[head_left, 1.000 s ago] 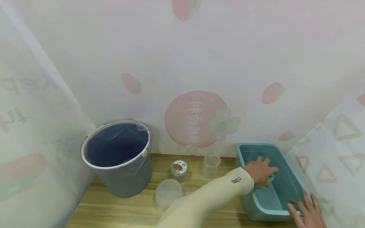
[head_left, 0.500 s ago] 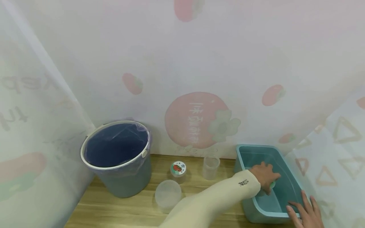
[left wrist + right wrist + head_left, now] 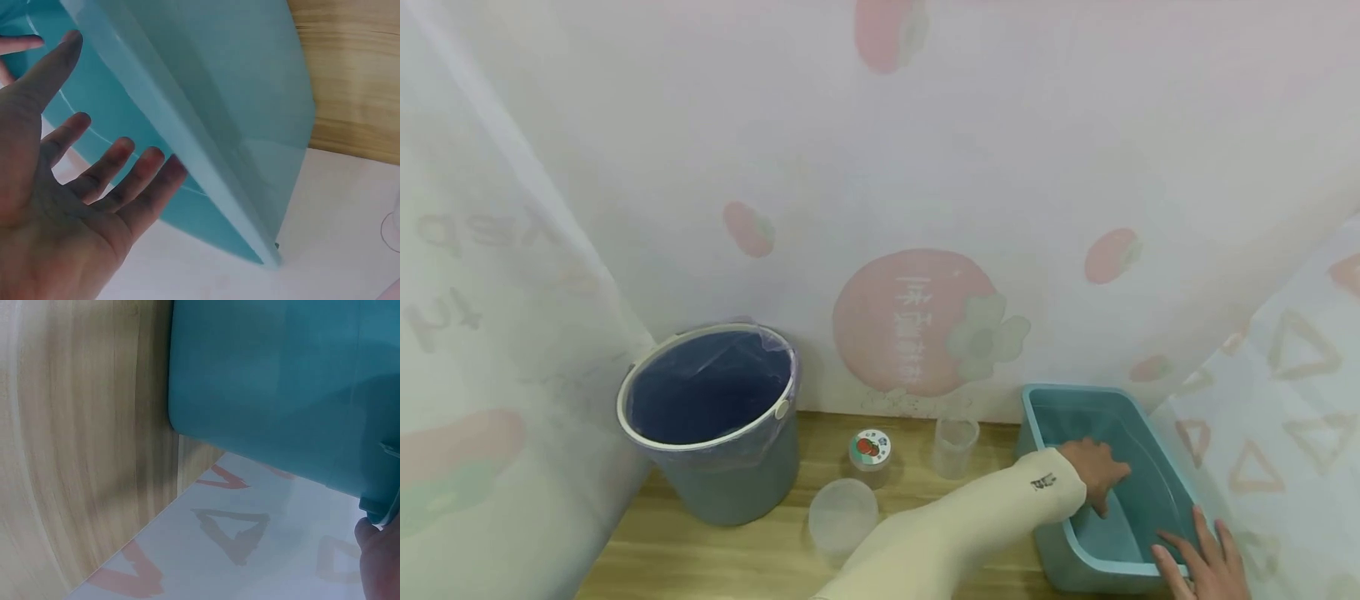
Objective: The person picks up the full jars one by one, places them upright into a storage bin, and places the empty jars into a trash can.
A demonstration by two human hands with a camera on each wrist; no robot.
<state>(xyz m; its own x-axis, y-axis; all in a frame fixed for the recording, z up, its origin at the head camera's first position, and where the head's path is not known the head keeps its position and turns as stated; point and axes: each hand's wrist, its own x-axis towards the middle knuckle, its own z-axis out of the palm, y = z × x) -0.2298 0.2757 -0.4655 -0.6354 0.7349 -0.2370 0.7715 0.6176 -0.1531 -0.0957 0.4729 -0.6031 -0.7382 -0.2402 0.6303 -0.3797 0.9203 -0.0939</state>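
The left hand (image 3: 1093, 472) reaches down inside a blue-green plastic bin (image 3: 1060, 565) at the right of the head view. Its fingers (image 3: 106, 172) are spread in the left wrist view, and nothing shows between them. At the bin's near right corner, the right hand (image 3: 1213, 567) rests on the rim with its fingers extended. The right wrist view catches a fingertip of that hand (image 3: 382, 559) at the rim, seen from outside the bin. Part of the bin floor is hidden by the left hand and forearm.
A grey-blue bucket (image 3: 737, 492) with a thin liner stands left on the wooden table (image 3: 647, 558). Between bucket and bin are a small tub with a tomato label (image 3: 871, 447), a clear cup (image 3: 957, 450) and a round translucent container (image 3: 843, 512). Printed white sheets (image 3: 1037, 167) enclose the table.
The left hand has moved slightly lower into the bin. A green-edged round item visible by its fingers earlier no longer shows. The right hand stays at the rim.
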